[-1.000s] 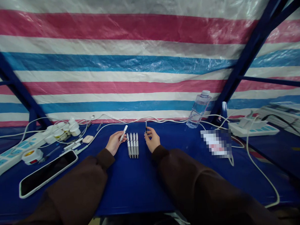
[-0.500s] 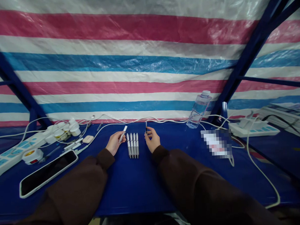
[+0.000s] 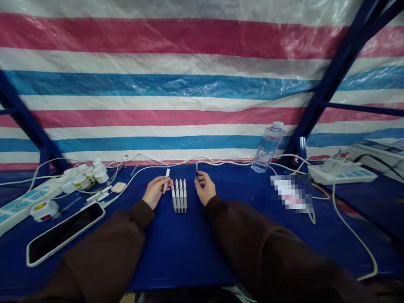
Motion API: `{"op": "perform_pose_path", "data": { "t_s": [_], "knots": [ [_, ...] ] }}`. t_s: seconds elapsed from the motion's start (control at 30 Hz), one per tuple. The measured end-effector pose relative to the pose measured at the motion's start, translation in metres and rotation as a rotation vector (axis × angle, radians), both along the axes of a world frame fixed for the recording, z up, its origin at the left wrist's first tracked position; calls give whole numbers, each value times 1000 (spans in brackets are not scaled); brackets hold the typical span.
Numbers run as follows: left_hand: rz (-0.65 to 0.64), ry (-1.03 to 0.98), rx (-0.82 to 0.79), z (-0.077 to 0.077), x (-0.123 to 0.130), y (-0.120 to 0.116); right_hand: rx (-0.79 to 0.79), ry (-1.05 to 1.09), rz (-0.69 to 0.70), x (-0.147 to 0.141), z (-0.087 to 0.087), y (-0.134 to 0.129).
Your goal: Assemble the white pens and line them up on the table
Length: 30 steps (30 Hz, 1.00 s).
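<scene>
Left hand (image 3: 153, 192), centre of the frame, slightly left: fingers bent, thumb and fingertips pinching a slim white pen (image 3: 167, 173), tilted, white end uppermost. Right hand (image 3: 206, 188), centre: fingers curled, thumb and fingertips pinching a thin rod (image 3: 196, 173), near upright, pale above and dark below. Four pens (image 3: 179, 197), between the hands at centre: slim cylinders, white upper barrels, grey lower ends, laid side by side in a close row. Sleeves (image 3: 102, 254), lower left and lower right: soft dark-brown cloth, gathered at the cuffs. Table (image 3: 186, 255), lower half: smooth, deep blue, faintly glossy, its straight front edge near the bottom of the frame. Sheeting (image 3: 172, 81), upper half: shiny, creased, striped red, white and blue. Phone (image 3: 66, 233), lower left: dark glass slab with rounded corners, pale rim. Power strip (image 3: 26, 206), far left: long white body, blue socket faces. Bottle (image 3: 268, 148), right of centre: clear, faceted, white-capped, tilted in view. Pixelated item (image 3: 291, 193), right of centre: details unreadable. Paper stack (image 3: 386, 157), far right: layered pale edges. Edges and room: blue surface runs from the row's lower ends to the front edge, between the sleeves; a further stretch lies between right hand and pixelated item; left hand sits just beside the row, right hand a narrow gap away.
</scene>
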<state>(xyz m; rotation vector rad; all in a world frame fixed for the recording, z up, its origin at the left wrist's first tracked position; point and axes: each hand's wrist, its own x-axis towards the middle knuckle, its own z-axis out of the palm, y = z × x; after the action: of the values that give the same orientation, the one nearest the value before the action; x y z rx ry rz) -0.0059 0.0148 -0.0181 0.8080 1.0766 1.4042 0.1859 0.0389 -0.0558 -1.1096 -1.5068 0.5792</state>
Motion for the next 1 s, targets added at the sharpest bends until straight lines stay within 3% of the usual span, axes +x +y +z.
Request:
{"op": "perform_pose_path", "data": {
  "t_s": [0.7,0.87,1.0],
  "knots": [
    [-22,71,46,4,3,-5,-26,17,-9,0,8,-7],
    [-31,321,132,5,3,-7,14,-81,-37,2,16,-13],
    [31,608,311,5,3,-9,63,-155,-30,4,22,-17]
  ]
}}
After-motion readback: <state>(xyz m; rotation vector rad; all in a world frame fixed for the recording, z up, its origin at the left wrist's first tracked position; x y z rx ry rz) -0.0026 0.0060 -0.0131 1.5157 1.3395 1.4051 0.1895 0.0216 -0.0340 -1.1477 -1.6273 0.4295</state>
